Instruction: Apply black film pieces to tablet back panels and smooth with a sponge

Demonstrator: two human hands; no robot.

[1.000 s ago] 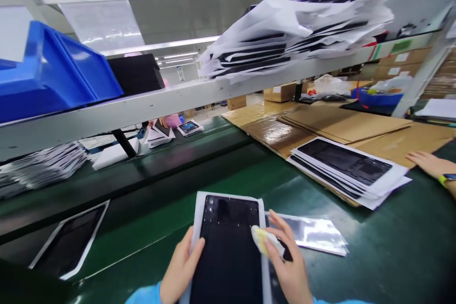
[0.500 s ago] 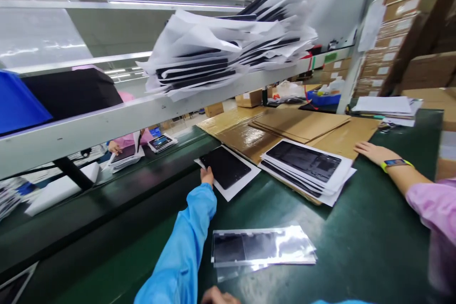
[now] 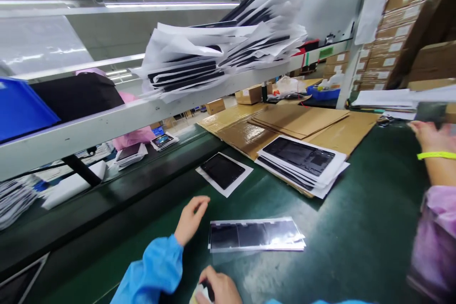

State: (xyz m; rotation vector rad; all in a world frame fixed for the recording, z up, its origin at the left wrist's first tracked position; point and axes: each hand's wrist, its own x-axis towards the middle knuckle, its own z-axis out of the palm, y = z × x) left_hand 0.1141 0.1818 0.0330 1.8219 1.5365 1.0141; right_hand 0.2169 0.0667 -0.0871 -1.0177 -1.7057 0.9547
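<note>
My left hand [image 3: 190, 219], in a blue sleeve, hovers over the green table with its fingers loosely apart and nothing in it. Just beyond it lies a black panel on a white sheet [image 3: 223, 171]. My right hand [image 3: 217, 289] is at the bottom edge, closed around a small white and yellow cloth [image 3: 199, 294]. Between my hands lies a shiny plastic film strip [image 3: 254, 234], flat on the table.
A stack of black panels on white sheets [image 3: 302, 161] rests on flattened cardboard [image 3: 302, 121]. A co-worker's arm in a pink sleeve with a green wristband [image 3: 436, 155] is at the right. An overhead shelf [image 3: 107, 121] carries a pile of panels [image 3: 221, 52] and a blue bin [image 3: 21, 104].
My left arm set the black panel down beyond the film and has drawn back toward me. The co-worker's hand lifted off the table to the right. The view swung right.
</note>
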